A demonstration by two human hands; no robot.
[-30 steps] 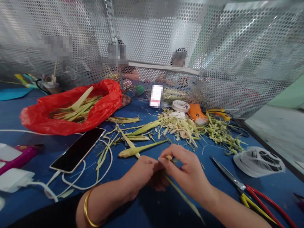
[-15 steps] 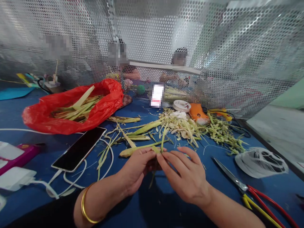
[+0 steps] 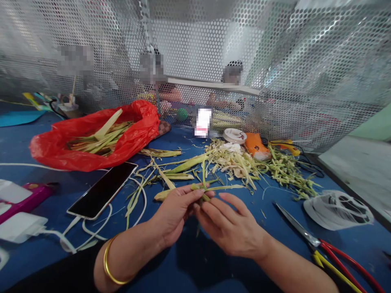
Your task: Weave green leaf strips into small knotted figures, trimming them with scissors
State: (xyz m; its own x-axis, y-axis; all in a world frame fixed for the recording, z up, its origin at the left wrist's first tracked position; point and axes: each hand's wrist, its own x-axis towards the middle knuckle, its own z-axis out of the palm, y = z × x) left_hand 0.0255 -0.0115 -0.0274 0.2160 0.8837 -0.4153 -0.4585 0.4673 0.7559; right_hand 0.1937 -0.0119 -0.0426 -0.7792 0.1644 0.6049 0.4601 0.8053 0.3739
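Observation:
Thin green leaf strips [image 3: 203, 179] cross one another between my two hands, low over the blue table. My left hand [image 3: 175, 211] is closed on them, thumb on top and fingers beneath. Against it, my right hand [image 3: 232, 226] pinches the lower part of the same strips, its forefinger held a little away. One strip points away from me and another reaches out to the right. The exact grip of the right fingertips is partly hidden. Just beyond my hands lie several loose pale green husk-like leaves [image 3: 189, 163].
A red plastic bag [image 3: 61, 152] of dry leaves stands at left, near a phone [image 3: 102, 191] on a white cable. Shredded strips [image 3: 235, 160] and small green pieces [image 3: 282, 173] lie behind. Scissors [image 3: 305, 234] and a white thread bundle [image 3: 337, 209] sit right. A perforated metal screen [image 3: 195, 44] separates other people.
My right hand has moved slightly down and left, its fingers more curled. A strip now sticks out to the right, and the upright one leans further left.

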